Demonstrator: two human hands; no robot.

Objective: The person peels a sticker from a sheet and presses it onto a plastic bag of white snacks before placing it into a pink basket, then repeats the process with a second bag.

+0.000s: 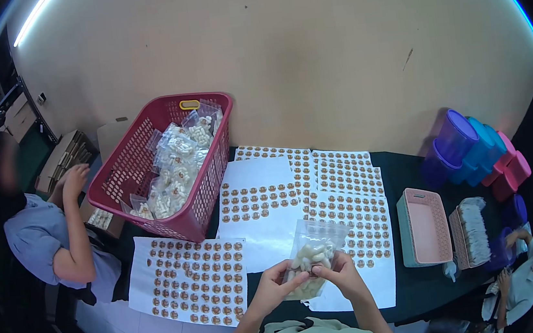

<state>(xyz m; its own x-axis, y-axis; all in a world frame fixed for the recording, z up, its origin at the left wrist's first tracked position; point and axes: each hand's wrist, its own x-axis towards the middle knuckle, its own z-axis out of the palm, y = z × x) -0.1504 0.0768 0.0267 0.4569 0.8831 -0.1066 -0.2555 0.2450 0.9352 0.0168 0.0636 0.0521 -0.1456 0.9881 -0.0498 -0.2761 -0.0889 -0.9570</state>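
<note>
Between my two hands is a clear zip bag [318, 239] filled with white, capsule-like pieces. My left hand [276, 287] grips its lower left side, and my right hand [345, 278] grips the lower right. Both thumbs press on the front of the bag, close together; a small brownish spot shows there, too small to make out. Under and behind the bag lie white sheets of round brown stickers, among them a partly used sheet [255, 239] and a fuller sheet [377, 233]. Another sticker sheet [190, 275] lies to the left of my hands.
A dark red basket [207, 192] with many filled bags stands back left. At right are a pink-and-green basket [432, 259], a smaller basket with stacked clear bags [475, 235], and purple, blue and pink tubs [455, 137]. One person [60, 240] stands left, another [518, 276] at far right.
</note>
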